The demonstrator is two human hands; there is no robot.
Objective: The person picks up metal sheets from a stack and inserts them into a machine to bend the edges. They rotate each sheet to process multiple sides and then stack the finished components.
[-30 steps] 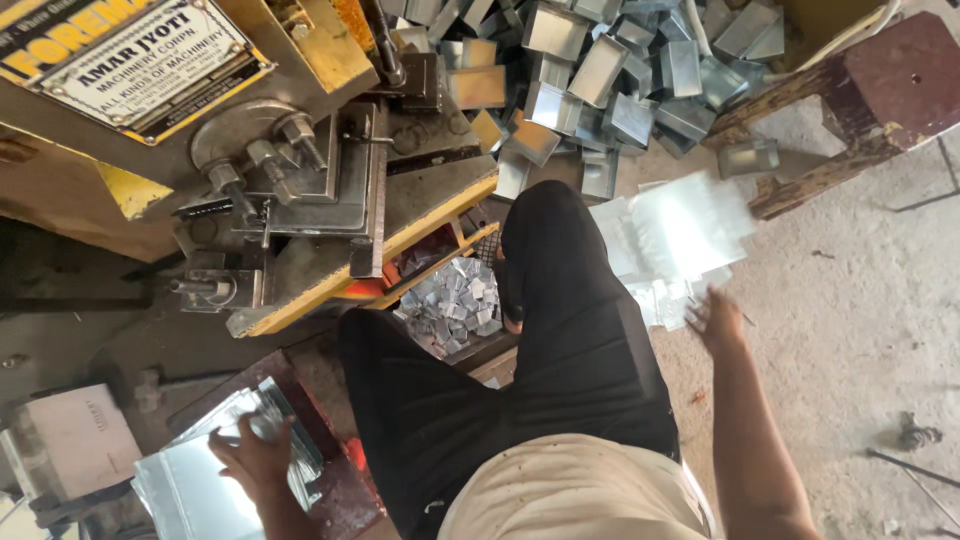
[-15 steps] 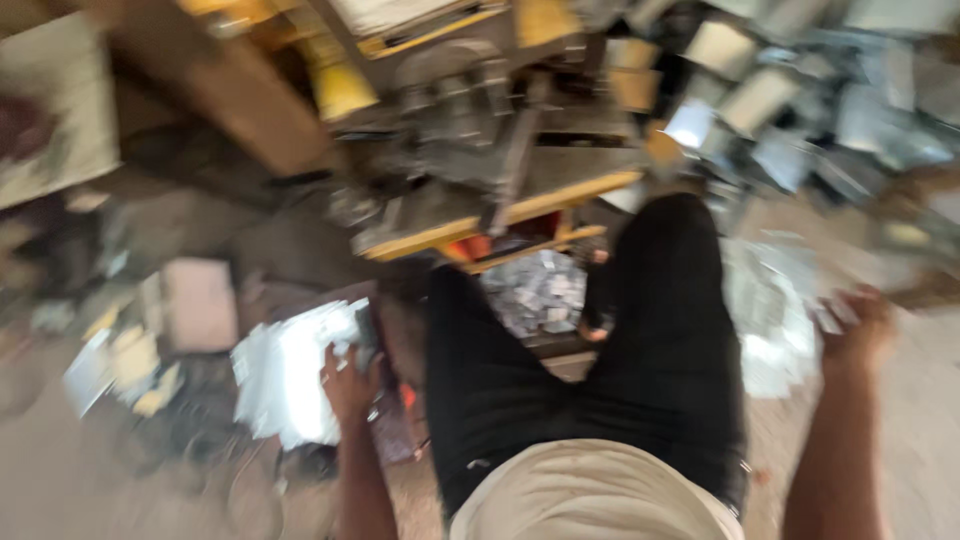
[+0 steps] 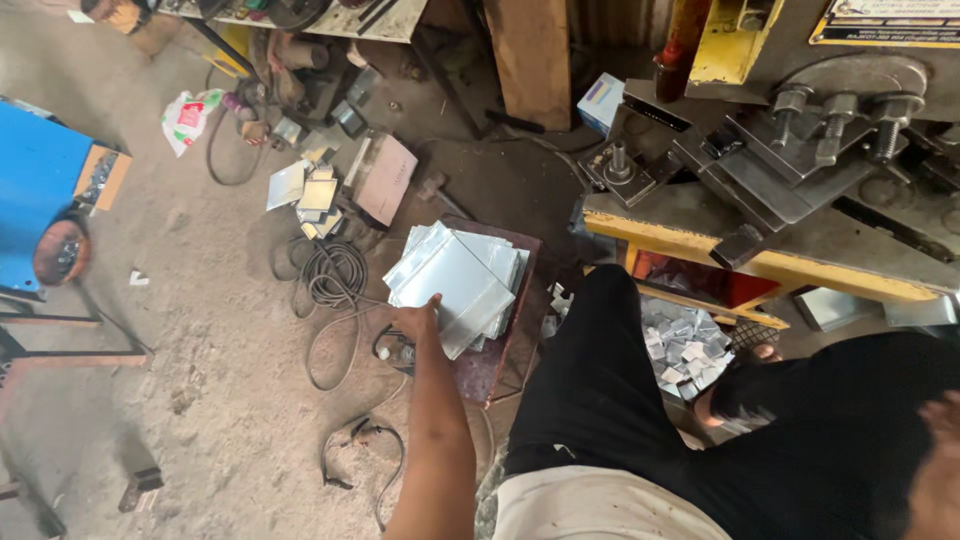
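- Since half a second ago, my view has swung left and steadied: the blur is gone, and my left hand [image 3: 415,322] has come to rest on the near edge of the stack of sheet-metal blanks [image 3: 458,282], no longer merely beside it.
- My fingers curl onto the top sheet's near-left edge; whether they pinch one sheet or only press on it, I cannot tell, as the hand's back hides the tips.
- My right hand [image 3: 935,470] shows only as a blurred sliver at the frame's right edge, its grip unreadable.
- Those blanks sit fanned on a dark red stool [image 3: 505,345] to my left, just beside my black-trousered knee [image 3: 600,330] and near a coil of cable [image 3: 335,275] on the dusty floor.
- I judge the sheets thin, stiff, light singly but heavy as a pile, slick face to face and sharp at the rim; a hold flat across one edge, thumb above, fingers below, looks safest.
- Top sheet's long axis runs from near-left to far-right, its far corner pointing towards the yellow press [image 3: 760,225].
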